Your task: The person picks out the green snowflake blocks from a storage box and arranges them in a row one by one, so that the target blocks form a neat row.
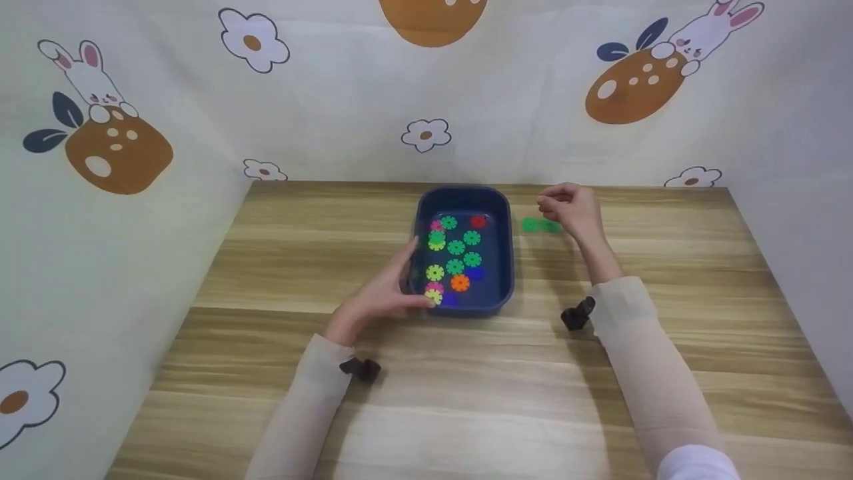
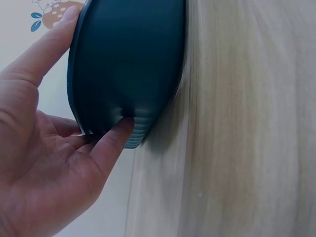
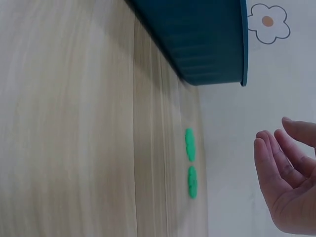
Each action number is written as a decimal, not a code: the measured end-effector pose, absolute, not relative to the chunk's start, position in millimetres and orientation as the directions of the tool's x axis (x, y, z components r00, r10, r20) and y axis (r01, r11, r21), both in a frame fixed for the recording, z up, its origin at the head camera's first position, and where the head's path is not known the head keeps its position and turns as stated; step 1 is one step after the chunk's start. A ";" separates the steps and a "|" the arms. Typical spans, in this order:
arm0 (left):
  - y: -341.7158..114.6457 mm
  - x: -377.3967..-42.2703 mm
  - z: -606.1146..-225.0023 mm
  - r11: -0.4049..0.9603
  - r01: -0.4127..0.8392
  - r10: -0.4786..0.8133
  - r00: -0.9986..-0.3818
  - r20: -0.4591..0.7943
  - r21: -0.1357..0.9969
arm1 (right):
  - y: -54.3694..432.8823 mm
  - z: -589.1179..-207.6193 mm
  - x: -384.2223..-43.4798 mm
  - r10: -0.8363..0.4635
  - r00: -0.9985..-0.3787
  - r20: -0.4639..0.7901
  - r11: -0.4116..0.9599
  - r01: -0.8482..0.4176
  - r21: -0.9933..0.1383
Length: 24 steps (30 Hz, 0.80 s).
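A dark blue plastic bin (image 1: 494, 287) stands on the wooden table with several notched plastic discs in it: green (image 1: 472, 237), yellow (image 1: 434, 273), orange (image 1: 460, 283), red (image 1: 478, 221), pink and blue. My left hand (image 1: 383, 290) grips its left side and near-left corner, seen close up in the left wrist view with fingers on the outer wall (image 2: 128, 64). To the right of the bin my right hand (image 1: 574, 210) hovers, fingers loosely bent and thumb apart, nothing visible between them. Below it lie two green discs (image 3: 190, 144) on the table.
The wooden tabletop (image 1: 466, 400) meets a patterned cloth backdrop (image 1: 333, 107) just behind the bin, with cloth also along the left and right sides. A small black camera mount (image 1: 576, 315) sits on the right wrist, another (image 1: 361, 369) on the left.
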State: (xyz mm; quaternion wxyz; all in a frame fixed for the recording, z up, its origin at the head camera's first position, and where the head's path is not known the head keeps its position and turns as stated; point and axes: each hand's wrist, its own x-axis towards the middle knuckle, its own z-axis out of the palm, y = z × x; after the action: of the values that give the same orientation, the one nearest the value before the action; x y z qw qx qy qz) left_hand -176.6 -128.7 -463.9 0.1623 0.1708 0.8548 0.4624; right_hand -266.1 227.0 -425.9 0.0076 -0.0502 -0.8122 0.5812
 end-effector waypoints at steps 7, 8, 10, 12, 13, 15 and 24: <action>-128.1 -177.6 -465.5 0.508 0.132 0.441 -0.889 -0.125 0.851 | 210.6 -424.1 -265.3 0.060 -0.998 -0.006 0.264 0.021 -0.964; -128.0 -177.4 -465.3 0.512 0.133 0.440 -0.889 -0.126 0.849 | 208.1 -423.9 -265.5 0.055 -0.998 -0.003 0.259 0.017 -0.966; -128.0 -177.2 -465.0 0.514 0.135 0.438 -0.890 -0.124 0.847 | 202.9 -423.2 -265.7 0.046 -0.999 0.006 0.253 0.006 -0.967; -127.7 -177.3 -464.6 0.517 0.144 0.437 -0.892 -0.116 0.844 | 197.7 -422.4 -265.7 0.038 -0.999 0.020 0.251 -0.010 -0.968; -127.5 -177.5 -464.4 0.518 0.151 0.439 -0.892 -0.110 0.842 | 195.2 -422.1 -265.8 0.034 -0.999 0.029 0.251 -0.019 -0.968; -127.3 -177.9 -464.5 0.515 0.160 0.441 -0.892 -0.100 0.842 | 190.2 -421.6 -266.3 0.023 -0.999 0.046 0.256 -0.039 -0.966; -127.7 -179.1 -466.5 0.517 0.176 0.452 -0.887 -0.093 0.837 | 167.0 -423.2 -264.8 -0.008 -0.998 0.057 0.256 -0.057 -0.965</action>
State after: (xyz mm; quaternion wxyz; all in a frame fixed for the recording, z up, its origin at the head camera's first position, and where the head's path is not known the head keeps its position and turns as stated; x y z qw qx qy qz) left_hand -179.1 -127.7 -466.5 0.1514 0.1831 0.8578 0.4558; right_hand -264.8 167.0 -423.2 0.0201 0.0206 -0.7922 0.6096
